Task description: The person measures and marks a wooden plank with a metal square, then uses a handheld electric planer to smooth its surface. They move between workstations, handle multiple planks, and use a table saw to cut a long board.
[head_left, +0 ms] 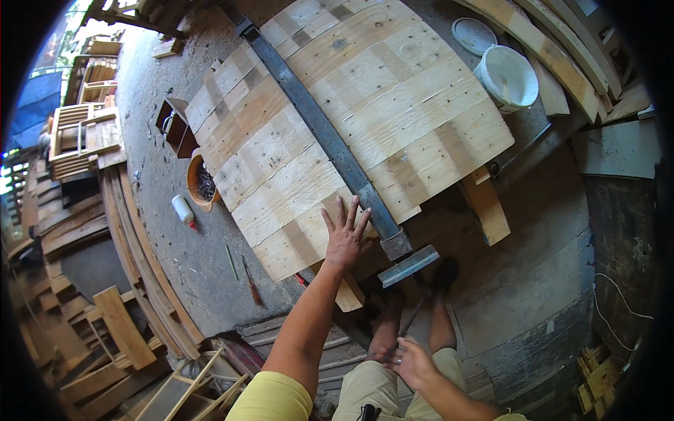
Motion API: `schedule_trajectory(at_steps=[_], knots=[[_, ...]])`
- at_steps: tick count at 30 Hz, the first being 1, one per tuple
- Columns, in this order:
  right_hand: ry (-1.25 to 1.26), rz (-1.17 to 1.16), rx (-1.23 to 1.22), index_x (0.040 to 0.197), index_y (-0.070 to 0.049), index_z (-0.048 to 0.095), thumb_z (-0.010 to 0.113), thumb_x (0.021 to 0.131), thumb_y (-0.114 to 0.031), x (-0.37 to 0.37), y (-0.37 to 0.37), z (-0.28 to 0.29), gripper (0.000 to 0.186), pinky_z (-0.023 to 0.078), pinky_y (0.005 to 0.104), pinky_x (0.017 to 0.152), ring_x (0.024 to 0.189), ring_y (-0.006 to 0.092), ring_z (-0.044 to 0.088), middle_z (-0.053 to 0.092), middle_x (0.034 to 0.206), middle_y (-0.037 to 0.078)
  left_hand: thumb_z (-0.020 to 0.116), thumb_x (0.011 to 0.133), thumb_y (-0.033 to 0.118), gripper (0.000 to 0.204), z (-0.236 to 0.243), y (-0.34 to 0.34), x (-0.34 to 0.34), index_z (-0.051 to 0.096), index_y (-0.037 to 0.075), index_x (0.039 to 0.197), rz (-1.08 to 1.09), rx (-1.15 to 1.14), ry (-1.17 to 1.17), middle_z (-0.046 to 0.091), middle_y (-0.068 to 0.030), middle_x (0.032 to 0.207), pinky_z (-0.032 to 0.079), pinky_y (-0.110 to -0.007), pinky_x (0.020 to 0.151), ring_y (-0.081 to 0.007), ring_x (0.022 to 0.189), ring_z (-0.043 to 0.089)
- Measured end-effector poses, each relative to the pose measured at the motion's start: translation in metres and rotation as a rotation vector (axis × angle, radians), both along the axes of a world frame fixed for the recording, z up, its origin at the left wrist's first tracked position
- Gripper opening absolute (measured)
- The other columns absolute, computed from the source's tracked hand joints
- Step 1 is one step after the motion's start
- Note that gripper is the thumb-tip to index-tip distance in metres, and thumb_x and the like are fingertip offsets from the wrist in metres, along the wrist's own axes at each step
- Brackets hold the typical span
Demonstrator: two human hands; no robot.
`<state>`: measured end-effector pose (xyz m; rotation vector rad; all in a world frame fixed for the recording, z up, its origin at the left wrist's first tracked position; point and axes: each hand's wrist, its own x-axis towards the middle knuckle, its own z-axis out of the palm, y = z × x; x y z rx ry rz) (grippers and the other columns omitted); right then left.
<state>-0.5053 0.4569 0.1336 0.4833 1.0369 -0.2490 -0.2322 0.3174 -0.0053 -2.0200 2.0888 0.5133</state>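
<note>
My left hand [345,238] rests with spread fingers on a patchwork plywood panel [435,84], beside a long steel bar clamp [309,119] lying diagonally across it. The clamp's end block [397,245] and end plate [408,265] overhang the panel's near edge. Below them, my right hand [414,365] has curled fingers at the lower end of the clamp's thin handle rod [414,312], over my legs. Wooden supports [484,210] show under the panel.
An orange bowl of metal fasteners [199,179], a glue bottle [182,210] and a brush [253,288] are on the concrete floor at left. A white bucket [505,77] stands at right. Stacked wood [123,326] lines the left side; curved boards [554,49] lean at upper right.
</note>
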Motion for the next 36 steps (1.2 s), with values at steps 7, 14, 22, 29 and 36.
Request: schedule_trajectory(at_steps=[7, 14, 22, 29, 36], knots=[[-0.004, -0.130, -0.311, 0.139, -0.006, 0.038, 0.062, 0.086, -0.007, -0.061, -0.041, 0.040, 0.058, 0.053, 0.0435, 0.088, 0.098, 0.0314, 0.065, 0.062, 0.106, 0.022, 0.071, 0.076, 0.048, 0.086, 0.002, 0.001, 0.001, 0.034, 0.025, 0.149, 0.003, 0.005, -0.010, 0.006, -0.0101, 0.163, -0.001, -0.075, 0.108, -0.0434, 0.148, -0.003], [0.031, -0.104, -0.354, 0.128, -0.002, 0.052, 0.062, 0.076, 0.017, -0.060, -0.037, 0.029, 0.056, 0.054, 0.0396, 0.091, 0.096, 0.0250, 0.064, 0.061, 0.104, 0.015, 0.071, 0.076, 0.049, 0.086, -0.001, 0.002, 0.003, 0.034, 0.025, 0.150, -0.011, -0.016, 0.002, 0.006, -0.0103, 0.163, 0.000, -0.076, 0.107, -0.0437, 0.148, -0.004], [0.059, -0.038, -0.470, 0.125, -0.001, 0.055, 0.065, 0.080, 0.011, -0.073, -0.040, 0.027, 0.047, 0.053, 0.0353, 0.090, 0.095, 0.0232, 0.063, 0.061, 0.102, 0.012, 0.071, 0.078, 0.045, 0.086, 0.003, 0.001, 0.002, 0.032, 0.021, 0.150, 0.000, -0.026, 0.050, 0.003, -0.0134, 0.163, -0.002, -0.074, 0.108, -0.0432, 0.148, -0.006], [0.265, 0.322, -0.756, 0.114, 0.002, 0.062, 0.072, 0.082, 0.003, -0.062, -0.034, 0.030, 0.033, 0.053, 0.0288, 0.085, 0.091, 0.0167, 0.064, 0.066, 0.098, 0.009, 0.066, 0.081, 0.052, 0.084, 0.003, 0.005, 0.002, 0.029, 0.028, 0.152, -0.001, -0.033, 0.010, 0.004, -0.0080, 0.163, 0.000, -0.075, 0.108, -0.0438, 0.147, -0.004], [0.254, 0.290, -0.757, 0.106, 0.004, 0.065, 0.068, 0.087, 0.000, -0.080, -0.026, 0.004, 0.019, 0.051, 0.0274, 0.083, 0.088, 0.0146, 0.066, 0.068, 0.089, 0.008, 0.069, 0.080, 0.046, 0.086, 0.010, 0.006, 0.001, 0.029, 0.022, 0.152, -0.007, -0.070, 0.048, 0.004, -0.0128, 0.163, -0.002, -0.074, 0.109, -0.0427, 0.148, -0.006]])
